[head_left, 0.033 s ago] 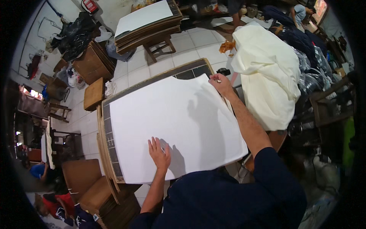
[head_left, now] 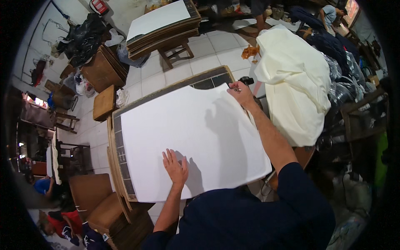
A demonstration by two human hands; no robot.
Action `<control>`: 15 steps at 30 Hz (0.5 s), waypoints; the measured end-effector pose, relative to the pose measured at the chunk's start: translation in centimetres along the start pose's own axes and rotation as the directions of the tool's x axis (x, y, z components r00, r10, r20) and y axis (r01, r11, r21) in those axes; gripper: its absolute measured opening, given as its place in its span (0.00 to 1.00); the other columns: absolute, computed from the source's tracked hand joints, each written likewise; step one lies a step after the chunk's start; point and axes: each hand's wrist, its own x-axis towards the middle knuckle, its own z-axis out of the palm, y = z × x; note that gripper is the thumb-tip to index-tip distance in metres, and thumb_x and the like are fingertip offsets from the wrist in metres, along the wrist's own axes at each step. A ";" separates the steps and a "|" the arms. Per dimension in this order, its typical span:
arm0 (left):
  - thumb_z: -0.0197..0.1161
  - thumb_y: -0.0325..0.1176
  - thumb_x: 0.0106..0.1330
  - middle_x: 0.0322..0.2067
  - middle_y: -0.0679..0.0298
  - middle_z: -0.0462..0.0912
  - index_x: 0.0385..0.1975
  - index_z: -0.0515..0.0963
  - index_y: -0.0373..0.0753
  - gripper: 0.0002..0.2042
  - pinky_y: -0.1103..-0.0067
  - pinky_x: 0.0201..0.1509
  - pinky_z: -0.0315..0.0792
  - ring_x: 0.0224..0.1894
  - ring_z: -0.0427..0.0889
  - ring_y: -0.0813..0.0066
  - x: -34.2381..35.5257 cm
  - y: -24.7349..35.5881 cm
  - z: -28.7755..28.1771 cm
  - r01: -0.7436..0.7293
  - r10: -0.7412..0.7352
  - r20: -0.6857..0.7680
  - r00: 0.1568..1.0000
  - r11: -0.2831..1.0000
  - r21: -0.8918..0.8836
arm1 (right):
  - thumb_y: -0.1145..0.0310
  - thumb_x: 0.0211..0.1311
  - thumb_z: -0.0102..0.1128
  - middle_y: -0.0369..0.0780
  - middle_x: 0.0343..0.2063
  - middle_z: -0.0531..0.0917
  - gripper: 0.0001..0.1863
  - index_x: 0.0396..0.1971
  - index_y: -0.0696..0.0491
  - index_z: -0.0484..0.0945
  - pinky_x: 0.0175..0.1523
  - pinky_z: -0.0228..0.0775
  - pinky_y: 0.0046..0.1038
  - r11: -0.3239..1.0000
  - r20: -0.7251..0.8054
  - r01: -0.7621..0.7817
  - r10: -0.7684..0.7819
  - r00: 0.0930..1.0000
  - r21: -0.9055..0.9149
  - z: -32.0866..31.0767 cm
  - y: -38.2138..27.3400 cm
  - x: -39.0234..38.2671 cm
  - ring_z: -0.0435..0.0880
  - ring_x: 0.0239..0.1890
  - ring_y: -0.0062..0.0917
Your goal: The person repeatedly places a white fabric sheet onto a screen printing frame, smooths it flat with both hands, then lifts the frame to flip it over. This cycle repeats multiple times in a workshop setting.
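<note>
The cloth (head_left: 179, 129) lies flat on the board (head_left: 208, 82), leaving bare strips along the board's far and left edges and overhanging its near edge. The left hand (head_left: 176, 168) rests palm down on the cloth's near half, fingers extended and slightly spread. The right hand (head_left: 241, 96) is at the cloth's far right corner, fingers bent together; from here I cannot tell whether they grip the edge. The right forearm obstructs part of the cloth's right edge.

Surroundings: a black device (head_left: 246, 80) just beyond the board's far right corner; cream fabric (head_left: 293, 83) heaped to the right, near the forearm; a stool (head_left: 104, 103) beside the far left corner; brown boards (head_left: 89, 191) by the near left corner.
</note>
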 end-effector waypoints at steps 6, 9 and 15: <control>0.52 0.45 0.71 0.70 0.41 0.51 0.68 0.54 0.25 0.34 0.52 0.74 0.37 0.74 0.44 0.43 10.9 4.4 4.8 -0.103 0.098 0.095 0.991 0.993 0.051 | 0.65 0.52 0.69 0.43 0.43 0.83 0.24 0.48 0.56 0.75 0.54 0.72 0.31 0.997 0.160 0.073 -0.071 0.985 -0.009 2.1 1.0 5.7 0.81 0.47 0.33; 0.51 0.45 0.71 0.70 0.42 0.51 0.68 0.53 0.25 0.34 0.53 0.74 0.37 0.74 0.44 0.46 16.7 7.7 7.1 -0.218 0.214 0.102 0.972 0.975 0.032 | 0.63 0.49 0.69 0.40 0.42 0.84 0.24 0.48 0.51 0.76 0.51 0.73 0.36 0.934 0.272 0.206 -0.126 0.954 -0.292 1.9 1.0 7.4 0.81 0.45 0.37; 0.49 0.45 0.72 0.71 0.46 0.50 0.68 0.53 0.27 0.33 0.53 0.75 0.36 0.75 0.44 0.51 23.1 14.5 10.4 -0.348 0.341 0.170 0.925 0.937 0.018 | 0.54 0.44 0.66 0.41 0.27 0.85 0.15 0.25 0.51 0.85 0.51 0.73 0.38 0.874 0.478 0.311 -0.106 0.872 -0.373 1.8 0.0 10.0 0.81 0.42 0.40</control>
